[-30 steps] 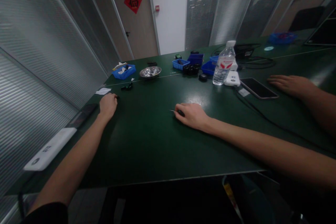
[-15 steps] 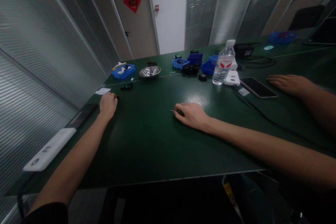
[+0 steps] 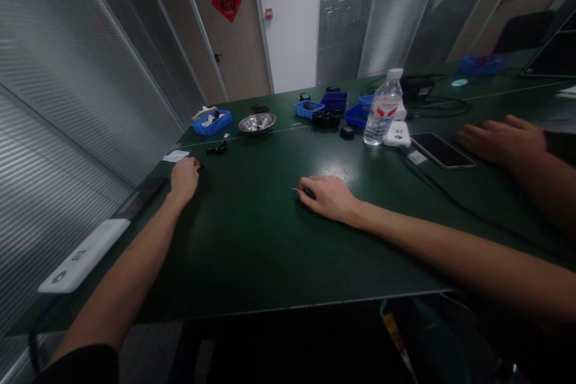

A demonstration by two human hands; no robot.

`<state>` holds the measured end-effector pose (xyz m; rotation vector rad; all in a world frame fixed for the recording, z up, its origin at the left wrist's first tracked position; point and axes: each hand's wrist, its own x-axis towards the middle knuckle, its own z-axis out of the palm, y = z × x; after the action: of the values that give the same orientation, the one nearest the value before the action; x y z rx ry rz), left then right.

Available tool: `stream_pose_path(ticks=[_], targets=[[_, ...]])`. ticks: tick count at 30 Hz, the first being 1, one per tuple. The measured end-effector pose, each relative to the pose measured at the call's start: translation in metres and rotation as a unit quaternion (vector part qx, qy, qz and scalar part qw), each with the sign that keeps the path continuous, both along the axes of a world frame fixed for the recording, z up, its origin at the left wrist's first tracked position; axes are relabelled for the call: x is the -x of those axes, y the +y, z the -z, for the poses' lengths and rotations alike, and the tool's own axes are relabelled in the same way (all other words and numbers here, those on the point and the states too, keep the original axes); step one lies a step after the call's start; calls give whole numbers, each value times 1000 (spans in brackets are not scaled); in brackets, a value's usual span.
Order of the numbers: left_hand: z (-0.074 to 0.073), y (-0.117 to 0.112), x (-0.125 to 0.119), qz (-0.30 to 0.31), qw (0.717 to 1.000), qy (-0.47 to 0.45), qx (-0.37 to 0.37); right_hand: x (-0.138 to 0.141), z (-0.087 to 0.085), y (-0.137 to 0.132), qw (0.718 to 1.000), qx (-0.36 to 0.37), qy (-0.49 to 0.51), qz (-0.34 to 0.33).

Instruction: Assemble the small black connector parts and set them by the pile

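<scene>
My right hand (image 3: 329, 197) rests on the green table with its fingers curled round a small screwdriver. The tool's dark handle (image 3: 309, 193) shows between thumb and fingers, and its thin metal shaft points left. Over at the table's left side, my left hand (image 3: 183, 179) is closed, fingertips pinched at a small black piece (image 3: 201, 167); most of that piece is hidden, so its kind is unclear. Just beyond it lie a white paper (image 3: 176, 156) and some small black parts (image 3: 218, 148).
A steel bowl (image 3: 257, 124) and a blue basket (image 3: 211, 124) hold small items. A water bottle (image 3: 382, 109), a white power bank (image 3: 398, 134) and a phone (image 3: 443, 150) stand or lie at right, near another person's hand (image 3: 504, 139). Another white device (image 3: 85, 257) lies at left.
My left hand has shifted very slightly to the left, still at the black piece. My right hand stays put. The other person's hand has turned and its fingers have lifted.
</scene>
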<state>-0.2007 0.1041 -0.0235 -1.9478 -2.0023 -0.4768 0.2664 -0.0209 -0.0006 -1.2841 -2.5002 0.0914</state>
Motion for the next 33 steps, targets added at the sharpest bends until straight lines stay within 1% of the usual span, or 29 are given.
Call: stream_pose_path(ticks=[6,12,17,20,22,24,27,29,31,33], targets=[[2,1,0,7,1000,-13,1,0,-1,0,1000,0,1,1],[5,-2,-1,2,999,-37,-20,-1,0,0,1000,-3,-1,2],[3,-1,1,11,997,-71,-13,-1,0,1,1000,7,-3,3],[-1,-1,-7,48,993,-105,4,-1,0,2,1000,5,-4,3],[-6,-4,-22,105,983,-148,26,-1,2,2,1000,2,-3,0],[-12,-9,-44,182,963,-189,54,-1,2,2,1000,-2,-1,0],[-24,-25,-90,289,925,-221,110,0,1,1,1000,-4,2,1],[-32,-41,-123,366,885,-237,165,0,0,0,1000,-1,2,5],[-38,-61,-155,440,836,-246,216,0,-2,0,1000,2,1,18],[-41,-83,-183,501,785,-250,263,0,-2,0,999,5,1,37]])
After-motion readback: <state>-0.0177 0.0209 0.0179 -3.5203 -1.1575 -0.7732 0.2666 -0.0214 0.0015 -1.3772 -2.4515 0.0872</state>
